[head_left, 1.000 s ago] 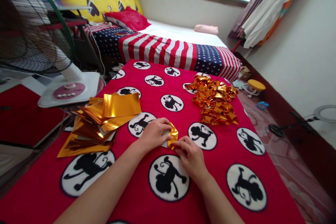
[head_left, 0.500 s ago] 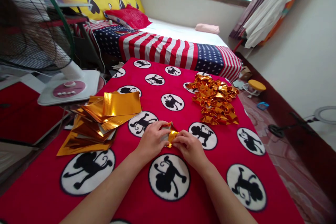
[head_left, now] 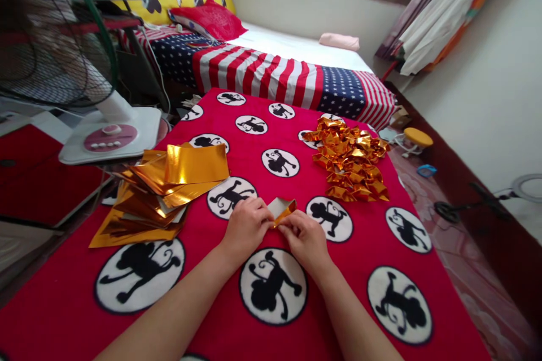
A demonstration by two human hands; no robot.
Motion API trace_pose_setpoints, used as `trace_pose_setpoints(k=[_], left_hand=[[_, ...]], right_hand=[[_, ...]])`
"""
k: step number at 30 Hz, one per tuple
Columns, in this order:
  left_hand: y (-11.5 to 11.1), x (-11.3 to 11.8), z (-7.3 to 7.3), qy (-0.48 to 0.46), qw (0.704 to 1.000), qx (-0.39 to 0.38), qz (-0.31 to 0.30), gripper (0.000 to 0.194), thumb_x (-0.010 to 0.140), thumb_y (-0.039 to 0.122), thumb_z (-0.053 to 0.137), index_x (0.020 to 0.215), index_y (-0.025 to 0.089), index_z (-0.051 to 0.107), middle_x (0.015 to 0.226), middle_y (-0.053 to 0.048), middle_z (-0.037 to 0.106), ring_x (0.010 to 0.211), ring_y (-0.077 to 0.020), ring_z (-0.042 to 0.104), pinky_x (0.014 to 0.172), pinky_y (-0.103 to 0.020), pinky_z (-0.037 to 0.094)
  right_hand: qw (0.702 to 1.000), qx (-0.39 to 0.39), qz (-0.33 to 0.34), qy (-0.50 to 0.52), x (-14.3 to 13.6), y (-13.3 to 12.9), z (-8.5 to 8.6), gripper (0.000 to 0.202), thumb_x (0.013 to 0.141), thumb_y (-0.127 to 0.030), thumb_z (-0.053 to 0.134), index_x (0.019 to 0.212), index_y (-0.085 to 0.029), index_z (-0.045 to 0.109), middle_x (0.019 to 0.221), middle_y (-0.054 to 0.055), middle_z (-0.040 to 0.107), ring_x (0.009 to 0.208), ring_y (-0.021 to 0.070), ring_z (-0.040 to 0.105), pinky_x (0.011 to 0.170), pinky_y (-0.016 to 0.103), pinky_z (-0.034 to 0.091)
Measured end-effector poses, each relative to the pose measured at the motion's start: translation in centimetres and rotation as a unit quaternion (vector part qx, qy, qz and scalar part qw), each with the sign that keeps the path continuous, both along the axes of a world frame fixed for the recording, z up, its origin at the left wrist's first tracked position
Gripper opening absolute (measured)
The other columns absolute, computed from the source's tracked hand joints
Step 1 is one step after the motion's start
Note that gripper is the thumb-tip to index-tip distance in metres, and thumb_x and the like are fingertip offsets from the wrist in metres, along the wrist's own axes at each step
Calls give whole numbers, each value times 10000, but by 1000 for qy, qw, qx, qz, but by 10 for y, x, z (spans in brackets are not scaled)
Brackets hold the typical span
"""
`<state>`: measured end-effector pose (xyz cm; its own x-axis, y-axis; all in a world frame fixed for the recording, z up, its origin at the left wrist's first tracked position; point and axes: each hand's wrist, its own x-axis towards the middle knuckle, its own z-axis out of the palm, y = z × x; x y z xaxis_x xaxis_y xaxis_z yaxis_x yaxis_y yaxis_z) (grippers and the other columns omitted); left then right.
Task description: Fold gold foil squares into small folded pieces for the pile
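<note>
Between my two hands is a partly folded sheet of gold foil paper (head_left: 283,208), its pale inner side facing up and one gold edge turned in. My left hand (head_left: 249,223) pinches its left near edge with closed fingers. At the right near edge, my right hand (head_left: 305,235) grips it between thumb and fingertips. To the left lies a loose stack of flat gold foil sheets (head_left: 197,164). A heap of folded gold foil pieces (head_left: 351,161) sits at the far right of the red cloth (head_left: 203,299).
The red cloth carries round monkey prints. A white-based fan (head_left: 112,135) stands at the left, beside a dark red panel (head_left: 38,175). Behind is a bed (head_left: 279,76) with a striped and starred cover. A yellow stool (head_left: 418,136) and a ring-shaped stand (head_left: 527,187) are at the right.
The foil paper between my hands has been turned or opened so that more of its pale inside shows. My fingers have come closer together at its near edge. The view has shifted slightly.
</note>
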<state>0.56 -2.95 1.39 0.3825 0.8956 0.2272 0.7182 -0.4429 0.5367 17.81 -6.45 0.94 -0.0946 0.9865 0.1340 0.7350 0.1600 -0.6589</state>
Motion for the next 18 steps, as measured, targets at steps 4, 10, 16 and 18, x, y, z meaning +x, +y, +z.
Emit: trace_pose_setpoints(k=[4,10,16,18], left_hand=[[-8,-6,-7,-33,999,-36,0,60,793,236,688,740,220,712,818,-22,654,847,-192,564,788,-338,408],[-7,-9,-2,-37,998,-56,-16,91,804,188,655,765,221,731,835,-24,661,856,-187,568,790,-328,415],[-6,-9,-2,-33,997,-61,-19,117,822,260,642,765,222,738,829,-36,655,845,-191,566,787,-332,423],[-6,-8,-3,-27,998,-58,-6,116,810,280,659,753,219,738,833,-44,653,839,-195,566,780,-337,424]], right_hand=[[1000,-3,-28,-5,-2,1,-2,52,788,-212,642,739,-226,650,712,-16,620,598,123,533,565,232,376],[999,4,-45,4,-4,0,-5,69,806,-230,629,739,-218,641,726,-8,637,636,134,554,580,237,374],[998,31,-62,2,-9,-2,-6,91,840,-222,603,755,-215,631,765,-3,642,674,135,568,604,243,377],[998,38,-59,3,-10,-3,-5,91,849,-221,595,764,-214,628,777,2,641,680,139,569,613,248,381]])
